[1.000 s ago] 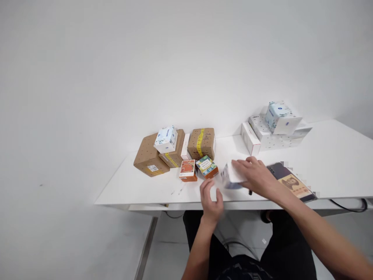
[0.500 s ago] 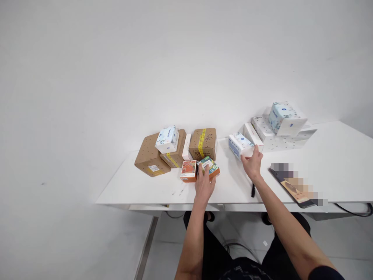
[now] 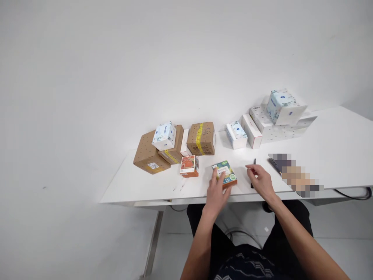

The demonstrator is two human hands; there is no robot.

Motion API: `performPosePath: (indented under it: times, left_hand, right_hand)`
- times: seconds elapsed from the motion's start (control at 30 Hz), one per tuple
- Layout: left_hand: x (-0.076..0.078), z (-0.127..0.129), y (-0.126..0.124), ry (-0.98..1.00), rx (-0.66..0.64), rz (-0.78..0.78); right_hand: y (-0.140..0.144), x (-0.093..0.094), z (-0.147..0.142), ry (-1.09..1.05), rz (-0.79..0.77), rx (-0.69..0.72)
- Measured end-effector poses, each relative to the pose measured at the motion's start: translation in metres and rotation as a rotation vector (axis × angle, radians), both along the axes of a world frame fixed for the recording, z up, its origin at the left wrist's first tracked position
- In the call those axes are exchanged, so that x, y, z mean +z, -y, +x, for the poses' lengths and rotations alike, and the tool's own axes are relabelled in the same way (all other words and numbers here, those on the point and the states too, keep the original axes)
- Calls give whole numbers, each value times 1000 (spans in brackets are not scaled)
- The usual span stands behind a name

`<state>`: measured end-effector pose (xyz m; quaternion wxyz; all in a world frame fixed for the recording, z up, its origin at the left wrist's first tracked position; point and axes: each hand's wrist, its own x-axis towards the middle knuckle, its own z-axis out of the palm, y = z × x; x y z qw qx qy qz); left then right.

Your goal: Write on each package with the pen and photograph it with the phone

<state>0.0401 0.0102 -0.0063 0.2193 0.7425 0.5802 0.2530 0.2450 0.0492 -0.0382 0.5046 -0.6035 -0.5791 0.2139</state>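
Left-hand grip on green-labelled box

On the tabletop, the small carton lies near the front edge. The cardboard boxes sit behind it to the left, the pen just right.

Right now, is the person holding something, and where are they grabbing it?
The left hand holds the small green and orange box by its near left edge, on the table. The right hand holds nothing; it hovers open beside the black pen.
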Motion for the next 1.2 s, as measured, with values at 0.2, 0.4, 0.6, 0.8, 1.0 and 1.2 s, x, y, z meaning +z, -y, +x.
performPosePath:
  times: [0.2,0.4,0.6,0.8,1.0,1.2]
  left_hand:
    - [-13,0,19,384,127,-116]
    - [-25,1,9,439,252,-170]
    - [-27,17,15,580,185,-39]
    - [-47,14,24,455,210,31]
    - [-51,12,29,465,215,46]
    - [-45,10,29,527,271,-22]
  right_hand:
    - [30,7,10,72,-38,-21]
    - [40,22,-10,122,-219,201]
    - [41,18,-30,110,-110,277]
    - [43,-6,-25,205,-68,200]
    - [51,-12,-19,173,-111,193]
    - [63,14,-15,-40,-224,137]
